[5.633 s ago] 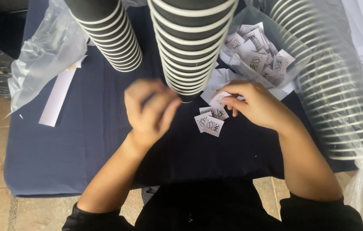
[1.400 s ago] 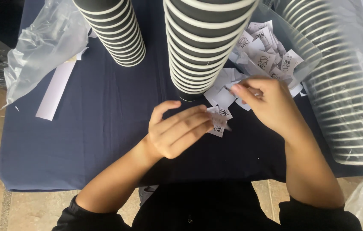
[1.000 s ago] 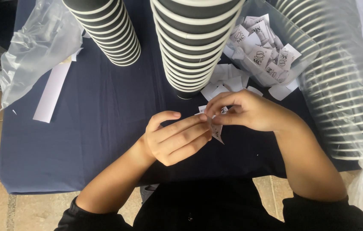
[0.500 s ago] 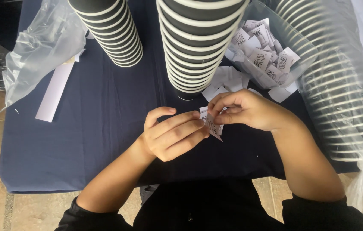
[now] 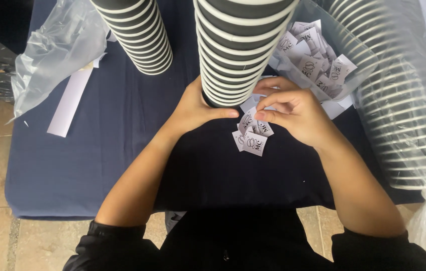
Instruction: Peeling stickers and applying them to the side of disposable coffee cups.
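Note:
My left hand [image 5: 198,108] wraps around the bottom of a tall stack of black-and-white striped paper cups [image 5: 235,45] standing on the dark blue tablecloth [image 5: 97,150]. My right hand [image 5: 293,113] is next to the stack's base, its fingertips pinched on a small white printed sticker [image 5: 259,115]. A little pile of the same stickers [image 5: 250,138] lies on the cloth just below both hands.
A second striped cup stack [image 5: 140,35] stands at the back left. A clear tub [image 5: 318,62] of several stickers sits at the back right. A plastic-wrapped cup stack [image 5: 403,100] lies along the right. A crumpled clear bag [image 5: 55,50] and white paper strip [image 5: 70,103] lie left.
My left hand has moved up from the sticker pile to grip the base of the middle cup stack. My right hand has lifted a sticker toward that stack.

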